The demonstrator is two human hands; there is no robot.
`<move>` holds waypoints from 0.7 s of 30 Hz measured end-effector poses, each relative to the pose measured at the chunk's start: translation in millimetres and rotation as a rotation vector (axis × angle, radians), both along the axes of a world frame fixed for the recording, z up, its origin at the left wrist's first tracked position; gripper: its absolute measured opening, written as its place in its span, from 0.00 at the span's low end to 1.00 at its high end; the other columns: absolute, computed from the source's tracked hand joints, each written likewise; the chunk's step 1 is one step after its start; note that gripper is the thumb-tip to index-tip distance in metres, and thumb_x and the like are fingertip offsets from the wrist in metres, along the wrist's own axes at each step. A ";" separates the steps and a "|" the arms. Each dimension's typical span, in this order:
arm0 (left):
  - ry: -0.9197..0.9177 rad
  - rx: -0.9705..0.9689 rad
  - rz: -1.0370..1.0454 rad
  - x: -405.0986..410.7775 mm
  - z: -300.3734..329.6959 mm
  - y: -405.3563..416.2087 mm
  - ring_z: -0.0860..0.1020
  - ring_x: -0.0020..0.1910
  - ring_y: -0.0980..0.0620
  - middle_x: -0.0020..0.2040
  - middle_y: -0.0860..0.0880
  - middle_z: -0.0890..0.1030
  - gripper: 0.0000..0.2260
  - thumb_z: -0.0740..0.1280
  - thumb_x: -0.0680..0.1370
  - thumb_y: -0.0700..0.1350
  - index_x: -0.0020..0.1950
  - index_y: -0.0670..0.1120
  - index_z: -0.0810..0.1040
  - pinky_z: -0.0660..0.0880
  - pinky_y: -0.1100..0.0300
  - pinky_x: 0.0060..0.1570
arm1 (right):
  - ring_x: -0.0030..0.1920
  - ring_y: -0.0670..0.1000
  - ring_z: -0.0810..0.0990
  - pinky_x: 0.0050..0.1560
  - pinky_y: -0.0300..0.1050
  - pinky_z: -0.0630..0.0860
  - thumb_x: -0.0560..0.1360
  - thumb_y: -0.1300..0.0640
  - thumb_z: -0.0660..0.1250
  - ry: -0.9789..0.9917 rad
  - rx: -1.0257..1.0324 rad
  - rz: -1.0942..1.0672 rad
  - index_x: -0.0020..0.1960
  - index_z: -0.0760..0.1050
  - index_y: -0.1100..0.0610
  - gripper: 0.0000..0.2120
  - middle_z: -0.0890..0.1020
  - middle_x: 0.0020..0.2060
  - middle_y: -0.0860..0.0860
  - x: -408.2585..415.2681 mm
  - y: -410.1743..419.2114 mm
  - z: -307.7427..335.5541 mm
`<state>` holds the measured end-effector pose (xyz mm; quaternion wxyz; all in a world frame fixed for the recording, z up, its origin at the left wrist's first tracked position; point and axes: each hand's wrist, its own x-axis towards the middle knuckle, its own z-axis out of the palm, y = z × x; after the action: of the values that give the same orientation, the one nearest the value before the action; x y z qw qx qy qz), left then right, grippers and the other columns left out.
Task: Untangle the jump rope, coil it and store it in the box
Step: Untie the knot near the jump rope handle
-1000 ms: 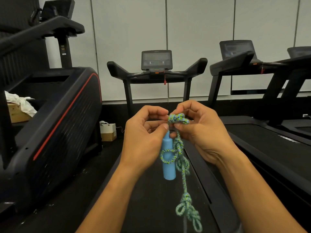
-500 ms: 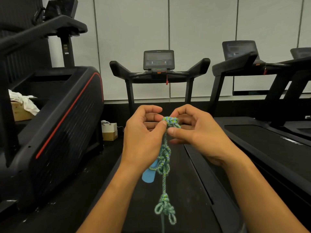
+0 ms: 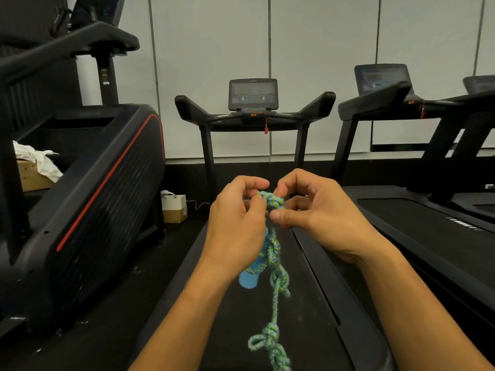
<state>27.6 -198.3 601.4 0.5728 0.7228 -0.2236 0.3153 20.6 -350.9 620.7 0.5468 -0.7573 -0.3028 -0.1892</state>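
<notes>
1. Jump rope [image 3: 273, 253] held at centre frame, above the treadmill belt [image 3: 308, 303]; both hands pinched on the topmost knot [image 3: 272, 202].
2. Left hand [image 3: 235, 223] closed on the knot's left side, right hand [image 3: 316, 212] gripping its right side with thumb and forefinger.
3. Blue handle [image 3: 250, 277] hanging below the left palm, wrapped by a rope loop; further knots at lower centre [image 3: 278, 279] and near the bottom edge [image 3: 267, 341].
4. Risk: pulling both sides apart likely to tighten the knot rather than loosen it.
5. Risk: swinging handle likely to snag through a loop and add a tangle.
6. Risk: lower knots untouched; coiling premature.
7. Surroundings: cardboard boxes [image 3: 174, 208] left of centre on the floor, another box [image 3: 32, 175] at far left under white cloth [image 3: 37, 159]; unclear which is the storage box.
8. Obstruction: black machine [image 3: 93, 196] between the person and the far-left box.
</notes>
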 end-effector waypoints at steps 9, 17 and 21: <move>0.013 0.059 0.020 3.7 -3.6 -5.0 0.81 0.43 0.55 0.45 0.51 0.82 0.07 0.64 0.81 0.40 0.51 0.50 0.80 0.80 0.57 0.43 | 0.37 0.51 0.83 0.43 0.47 0.83 0.74 0.70 0.70 0.021 0.033 -0.014 0.52 0.77 0.60 0.09 0.81 0.46 0.57 -0.5 -1.7 -1.1; -0.063 0.098 0.125 1.6 -4.3 -3.9 0.82 0.42 0.61 0.42 0.54 0.83 0.04 0.69 0.78 0.41 0.50 0.48 0.82 0.78 0.69 0.40 | 0.40 0.58 0.84 0.44 0.51 0.84 0.74 0.72 0.69 0.009 0.018 -0.013 0.50 0.77 0.60 0.09 0.81 0.46 0.58 -0.7 -4.3 -0.9; 0.008 -0.050 0.096 4.0 -5.2 -6.7 0.84 0.38 0.55 0.40 0.50 0.84 0.04 0.68 0.78 0.39 0.48 0.47 0.80 0.81 0.60 0.39 | 0.44 0.63 0.85 0.44 0.52 0.85 0.74 0.73 0.68 0.014 0.065 0.015 0.50 0.76 0.63 0.08 0.81 0.46 0.61 -2.7 -1.6 -0.8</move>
<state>31.6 -205.0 596.2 0.5759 0.7194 -0.1784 0.3448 17.9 -352.4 619.9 0.5747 -0.7381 -0.2983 -0.1896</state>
